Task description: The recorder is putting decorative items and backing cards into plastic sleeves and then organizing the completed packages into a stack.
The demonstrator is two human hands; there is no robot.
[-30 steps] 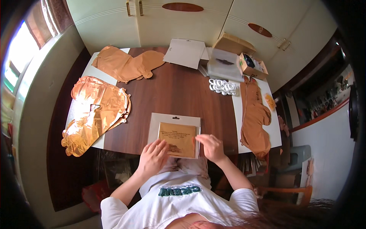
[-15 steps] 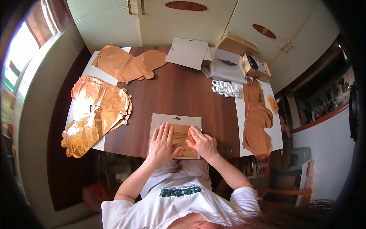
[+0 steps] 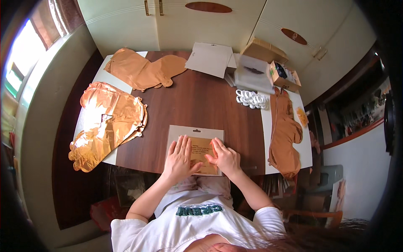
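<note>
A flat clear packet with a pale backing card (image 3: 177, 133) and a folded gold sheet (image 3: 201, 148) inside lies at the table's near edge. Dark print and a hang hole show on it. My left hand (image 3: 179, 160) rests flat over its left part, fingers stretched away from me and thumb out to the side. On the right part lies my right hand (image 3: 226, 159), its thumb apart from the fingers and the outer fingers partly bent. A small orange-red patch shows along its index finger; I cannot tell what it is.
Shiny copper foil balloons (image 3: 111, 122), uninflated, lie at left, with more (image 3: 145, 71) behind and at right (image 3: 283, 134). White cards (image 3: 210, 59), clear bags (image 3: 254, 75), a small box (image 3: 285, 75), white rings (image 3: 252, 99) and a yellow-orange packet (image 3: 302, 116) line the back right.
My right hand has shifted slightly on the packet, and its fingers have moved a little to the right. My left hand stays flat in place. The whole view has moved slightly.
</note>
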